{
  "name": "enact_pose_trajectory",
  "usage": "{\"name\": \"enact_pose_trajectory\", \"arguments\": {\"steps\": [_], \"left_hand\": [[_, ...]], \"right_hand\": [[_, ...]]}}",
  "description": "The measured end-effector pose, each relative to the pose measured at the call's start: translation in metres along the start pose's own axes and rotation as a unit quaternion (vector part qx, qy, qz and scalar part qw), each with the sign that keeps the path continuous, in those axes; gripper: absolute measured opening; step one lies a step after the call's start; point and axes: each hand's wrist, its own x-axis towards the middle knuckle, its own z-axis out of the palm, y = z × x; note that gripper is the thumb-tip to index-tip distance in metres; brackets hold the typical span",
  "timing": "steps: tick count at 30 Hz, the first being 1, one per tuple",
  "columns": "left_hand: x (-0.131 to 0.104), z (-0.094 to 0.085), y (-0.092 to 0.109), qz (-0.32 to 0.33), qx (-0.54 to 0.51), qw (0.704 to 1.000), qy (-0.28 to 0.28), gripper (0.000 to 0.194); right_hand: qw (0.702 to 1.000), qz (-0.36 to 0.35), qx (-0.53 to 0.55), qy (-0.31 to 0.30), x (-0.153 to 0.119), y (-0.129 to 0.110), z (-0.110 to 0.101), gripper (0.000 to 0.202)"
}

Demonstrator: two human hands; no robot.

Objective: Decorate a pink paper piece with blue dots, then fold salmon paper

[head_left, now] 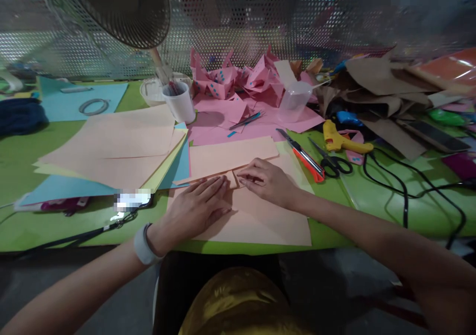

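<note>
A narrow folded piece of peach paper [231, 179] lies across a larger peach sheet [267, 223] near the table's front edge. My left hand [199, 203] rests flat on the folded piece, fingers stretched out and pointing to its middle. From the other side my right hand [266, 180] pinches the same piece with thumb and fingers, close to a slit or overlap in the paper. The fingertips partly hide the paper there. Just behind my hands lies another peach paper strip [230, 154], its long edge running beside the folded piece.
Right of my hands are a utility knife [303, 156], black scissors [330, 161] and a yellow glue gun [344, 139] with a black cord. Stacked coloured sheets [111, 146] lie left. Behind stand a white cup [179, 102], a fan [126, 8] and pink folded paper shapes [223, 80].
</note>
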Motion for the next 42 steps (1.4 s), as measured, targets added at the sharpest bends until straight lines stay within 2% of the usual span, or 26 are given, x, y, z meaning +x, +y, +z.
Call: {"name": "enact_pose_trajectory", "arguments": {"steps": [4,8,13,25,35,42], "left_hand": [[0.003,-0.002,0.002,0.007,0.014,1.0,0.015,0.055],[0.005,-0.002,0.003,-0.004,0.02,1.0,0.009,0.053],[0.005,0.001,0.0,0.035,0.022,0.999,-0.003,0.057],[0.018,-0.006,-0.022,0.049,-0.037,0.998,-0.006,0.038],[0.016,-0.007,-0.02,0.057,-0.041,0.997,0.032,0.036],[0.015,-0.007,-0.021,0.098,-0.055,0.993,0.039,0.04]], "right_hand": [[1.0,-0.003,-0.001,0.001,0.0,-0.001,0.0,0.023],[1.0,-0.002,-0.006,0.01,-0.001,-0.002,-0.001,0.023],[1.0,-0.003,-0.019,0.007,-0.001,-0.002,-0.002,0.023],[1.0,0.004,-0.012,0.002,-0.001,0.0,-0.002,0.023],[1.0,0.009,-0.021,-0.002,-0.001,-0.002,-0.003,0.023],[1.0,0.002,-0.019,0.006,-0.002,-0.001,-0.002,0.022]]}}
